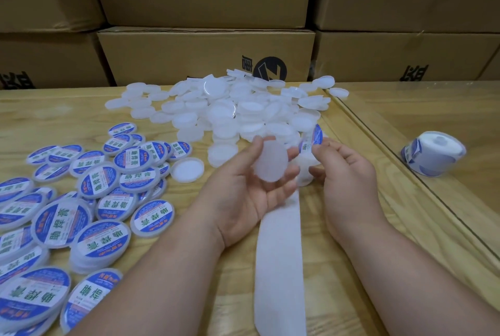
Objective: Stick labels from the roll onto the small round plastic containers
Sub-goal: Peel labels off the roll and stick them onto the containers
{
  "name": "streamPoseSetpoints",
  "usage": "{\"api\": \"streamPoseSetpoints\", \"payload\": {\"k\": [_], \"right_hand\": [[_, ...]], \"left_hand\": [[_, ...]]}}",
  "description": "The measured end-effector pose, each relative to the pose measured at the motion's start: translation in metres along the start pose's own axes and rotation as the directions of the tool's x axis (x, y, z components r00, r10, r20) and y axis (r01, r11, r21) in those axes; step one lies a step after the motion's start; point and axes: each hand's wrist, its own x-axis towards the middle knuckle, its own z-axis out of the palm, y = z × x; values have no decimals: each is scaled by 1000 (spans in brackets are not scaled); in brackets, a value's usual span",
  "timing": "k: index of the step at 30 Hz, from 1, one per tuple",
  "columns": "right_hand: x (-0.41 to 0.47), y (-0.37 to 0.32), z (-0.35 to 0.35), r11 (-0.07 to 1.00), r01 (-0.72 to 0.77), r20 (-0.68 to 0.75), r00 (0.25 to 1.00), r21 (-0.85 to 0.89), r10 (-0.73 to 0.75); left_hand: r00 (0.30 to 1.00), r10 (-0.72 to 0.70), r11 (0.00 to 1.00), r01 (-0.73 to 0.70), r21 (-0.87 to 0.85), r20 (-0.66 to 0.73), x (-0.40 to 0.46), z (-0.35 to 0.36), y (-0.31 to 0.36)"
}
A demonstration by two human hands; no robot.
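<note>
My left hand [251, 189] grips a plain white round container [270, 161] by its edge, tilted up above the table. Just to its right, my right hand [343, 170] pinches a blue and white label [311, 141] that is partly peeled and standing on edge. A white backing strip [278, 254] runs from under my hands toward the near edge. The label roll [433, 153] lies on its side at the right. Several unlabelled white containers [238, 111] are heaped at the back. Several labelled ones [81, 206] are spread on the left.
The work lies on a wooden table [365, 227] with a glass top whose edge runs diagonally on the right. Stacked cardboard boxes [205, 57] form a wall right behind the table. One open white container [187, 170] sits beside the labelled pile.
</note>
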Motion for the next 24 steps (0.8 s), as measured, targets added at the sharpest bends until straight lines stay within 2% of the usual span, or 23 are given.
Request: {"api": "streamPoseSetpoints", "payload": {"k": [2, 5, 9, 11, 16, 24], "right_hand": [[1, 0, -1, 1000, -15, -1, 1000, 26, 15], [0, -1, 0, 997, -24, 82, 996, 74, 18], [-2, -2, 2, 999, -39, 271, 962, -16, 42], [-3, 0, 3, 995, -21, 311, 949, -100, 51], [-4, 0, 7, 974, -12, 269, 960, -226, 74], [-3, 3, 6, 974, 4, 212, 976, -225, 45]], "left_hand": [[993, -23, 999, 27, 33, -113, 6, -2, -4], [985, 15, 999, -10, 31, -174, 9, -4, -4], [986, 10, 999, -1, 53, -166, 8, -4, -3], [991, 8, 998, -1, 59, -132, 7, -4, -2], [994, 40, 997, -33, 76, -97, 8, -5, -4], [995, 55, 996, -48, 78, -89, 8, -4, -4]]}}
